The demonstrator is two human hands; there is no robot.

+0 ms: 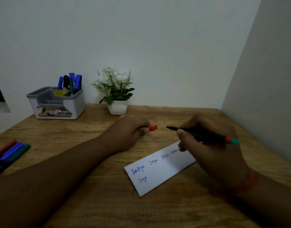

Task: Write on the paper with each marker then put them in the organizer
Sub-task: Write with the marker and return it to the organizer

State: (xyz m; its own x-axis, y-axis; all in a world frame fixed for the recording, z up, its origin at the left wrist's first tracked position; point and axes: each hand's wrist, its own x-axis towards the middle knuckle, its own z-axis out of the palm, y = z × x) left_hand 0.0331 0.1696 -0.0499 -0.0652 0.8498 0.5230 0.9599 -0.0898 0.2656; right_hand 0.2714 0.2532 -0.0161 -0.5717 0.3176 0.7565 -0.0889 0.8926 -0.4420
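Note:
A white strip of paper [159, 173] lies on the wooden desk [95, 195] with several handwritten words in blue and dark ink. My right hand [212, 145] grips an uncapped black marker [200, 134] above the paper's right end, its tip pointing left. My left hand [130, 130] holds the marker's red cap [152, 128], a short gap from the tip. The white and grey organizer [57, 102] stands at the back left with several markers upright in it.
More capped markers [11, 151], red, blue and green, lie at the desk's left edge. A small white pot of flowers [115, 94] stands by the back wall, right of the organizer. A wall closes the right side.

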